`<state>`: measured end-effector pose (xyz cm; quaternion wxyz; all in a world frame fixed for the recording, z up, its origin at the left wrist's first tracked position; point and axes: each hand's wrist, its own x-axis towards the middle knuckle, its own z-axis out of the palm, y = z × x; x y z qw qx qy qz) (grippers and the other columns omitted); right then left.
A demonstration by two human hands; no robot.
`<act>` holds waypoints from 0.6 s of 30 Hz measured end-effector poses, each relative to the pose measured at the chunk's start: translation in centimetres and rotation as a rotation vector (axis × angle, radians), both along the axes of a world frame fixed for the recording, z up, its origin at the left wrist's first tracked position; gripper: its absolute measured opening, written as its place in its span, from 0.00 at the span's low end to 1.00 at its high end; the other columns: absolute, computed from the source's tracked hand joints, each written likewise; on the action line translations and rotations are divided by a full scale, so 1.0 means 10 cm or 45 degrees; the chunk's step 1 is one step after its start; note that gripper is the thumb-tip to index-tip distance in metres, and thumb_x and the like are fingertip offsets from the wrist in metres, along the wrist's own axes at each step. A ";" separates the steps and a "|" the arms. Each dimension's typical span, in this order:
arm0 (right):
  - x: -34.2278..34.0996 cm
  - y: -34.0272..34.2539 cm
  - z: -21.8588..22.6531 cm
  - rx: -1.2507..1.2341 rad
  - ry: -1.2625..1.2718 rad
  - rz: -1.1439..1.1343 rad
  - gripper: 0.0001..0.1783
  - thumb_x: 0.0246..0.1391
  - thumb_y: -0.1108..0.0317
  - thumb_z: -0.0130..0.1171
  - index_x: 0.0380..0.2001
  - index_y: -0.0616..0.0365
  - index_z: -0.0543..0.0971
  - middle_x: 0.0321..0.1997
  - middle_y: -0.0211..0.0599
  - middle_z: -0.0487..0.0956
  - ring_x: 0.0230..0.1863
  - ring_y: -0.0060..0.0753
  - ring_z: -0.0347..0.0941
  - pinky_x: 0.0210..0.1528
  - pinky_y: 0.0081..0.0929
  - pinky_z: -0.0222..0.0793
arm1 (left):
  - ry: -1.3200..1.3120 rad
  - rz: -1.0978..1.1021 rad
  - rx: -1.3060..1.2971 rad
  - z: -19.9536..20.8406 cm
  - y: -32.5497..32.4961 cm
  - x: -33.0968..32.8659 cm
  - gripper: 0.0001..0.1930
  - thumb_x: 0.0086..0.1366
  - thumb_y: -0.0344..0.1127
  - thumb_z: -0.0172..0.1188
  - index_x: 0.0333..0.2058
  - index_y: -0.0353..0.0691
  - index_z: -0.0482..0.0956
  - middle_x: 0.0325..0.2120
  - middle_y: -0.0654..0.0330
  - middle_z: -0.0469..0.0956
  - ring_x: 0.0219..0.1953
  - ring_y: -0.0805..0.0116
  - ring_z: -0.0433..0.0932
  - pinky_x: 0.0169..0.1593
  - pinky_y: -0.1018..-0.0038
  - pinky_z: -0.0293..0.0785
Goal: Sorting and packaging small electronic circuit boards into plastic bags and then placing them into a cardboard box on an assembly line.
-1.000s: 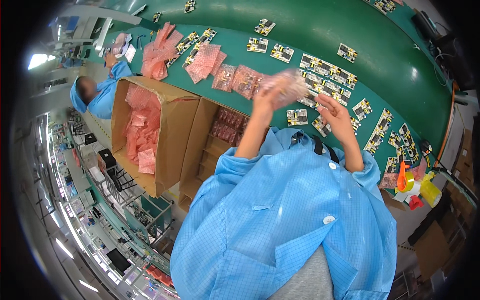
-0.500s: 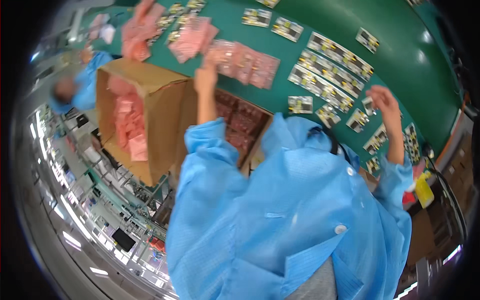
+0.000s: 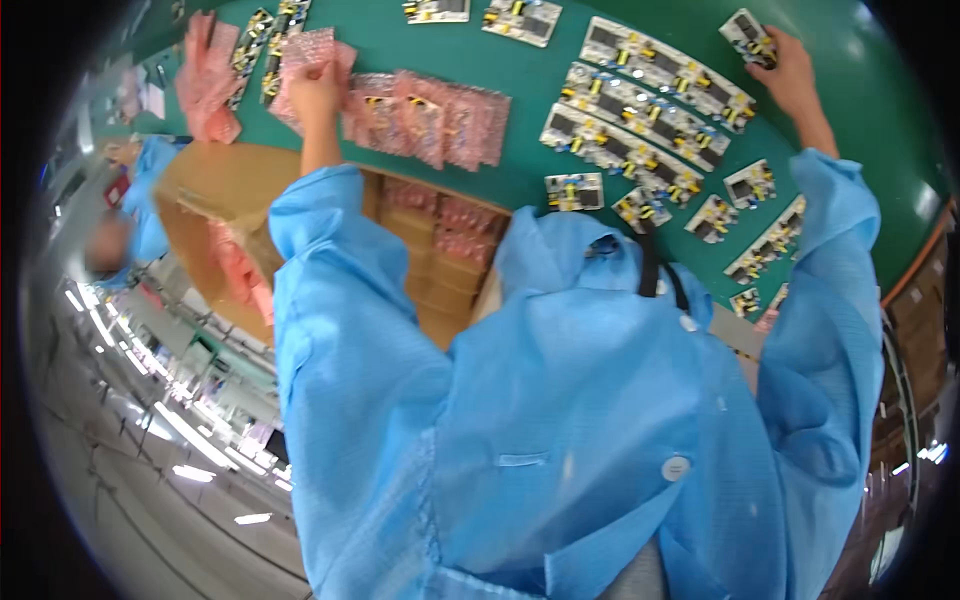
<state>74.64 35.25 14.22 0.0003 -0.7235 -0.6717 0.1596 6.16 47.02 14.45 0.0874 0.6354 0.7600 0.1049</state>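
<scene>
Circuit board (image 3: 745, 32) is up near the top right of the head view, over the green bench (image 3: 525, 75), and the right hand (image 3: 792, 80) has it by its near right corner, fingers bent in and closed on the edge with hardly any gap, though I can't tell if the board is off the surface or just resting on it. Way over on the other side, the left hand (image 3: 316, 98) is on a little stack of pink bubble bags (image 3: 305, 48), fingers bunched together and pinching the near part, but how many layers they've got is anyone's guess from this angle. Just right of that hand there's a row of filled bubble bags (image 3: 425, 120), overlapping each other, and you can see boards through the plastic. Further left is another pink pile (image 3: 205, 85), with a couple of strips of boards (image 3: 287, 40) lying between the two piles. Between the hands sit three slanted rows of boards (image 3: 648, 112) packed edge to edge, plus some loose boards (image 3: 574, 192) scattered closer to the blue smock (image 3: 590, 390). Down by the left forearm there's a big carton (image 3: 235, 175) with more pink wrap in it, and beside that an open box (image 3: 430, 310) with bagged stuff inside, while a co-worker's blue sleeve (image 3: 150, 190) shows at the far left, pretty blurry
</scene>
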 end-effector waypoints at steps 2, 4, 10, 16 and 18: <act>0.04 -0.02 0.05 0.009 0.091 -0.027 0.38 0.44 0.60 0.69 0.57 0.62 0.67 0.54 0.47 0.72 0.53 0.44 0.70 0.56 0.35 0.65 | 0.013 0.036 -0.050 0.01 -0.03 -0.07 0.17 0.53 0.47 0.64 0.30 0.37 0.83 0.24 0.51 0.81 0.29 0.58 0.81 0.36 0.65 0.75; 0.09 -0.20 0.09 0.015 0.135 -0.056 0.37 0.44 0.60 0.69 0.56 0.63 0.67 0.52 0.44 0.74 0.50 0.39 0.72 0.54 0.32 0.67 | 0.107 0.066 -0.043 0.13 -0.08 -0.08 0.17 0.53 0.47 0.64 0.31 0.37 0.83 0.24 0.52 0.81 0.29 0.58 0.81 0.36 0.66 0.75; -0.34 -1.27 0.79 -0.097 1.309 -0.660 0.27 0.52 0.62 0.63 0.53 0.60 0.68 0.37 0.29 0.75 0.37 0.21 0.70 0.42 0.21 0.67 | -0.066 -0.339 0.635 0.95 -0.46 0.91 0.09 0.53 0.36 0.63 0.27 0.36 0.80 0.27 0.55 0.79 0.32 0.56 0.76 0.38 0.64 0.70; -1.40 -3.08 0.85 0.049 2.063 -1.226 0.25 0.54 0.74 0.56 0.56 0.56 0.65 0.37 0.36 0.76 0.41 0.33 0.75 0.39 0.26 0.71 | -0.776 -1.261 0.394 1.20 -2.08 2.87 0.12 0.44 0.29 0.65 0.31 0.47 0.79 0.35 0.65 0.78 0.43 0.63 0.75 0.49 0.65 0.66; -1.59 -3.57 0.82 0.023 1.812 -1.439 0.31 0.51 0.74 0.61 0.57 0.60 0.62 0.39 0.38 0.77 0.39 0.31 0.76 0.37 0.23 0.72 | -0.869 -1.552 0.275 1.15 -2.62 3.31 0.09 0.45 0.32 0.64 0.28 0.47 0.78 0.33 0.66 0.77 0.42 0.66 0.75 0.48 0.65 0.64</act>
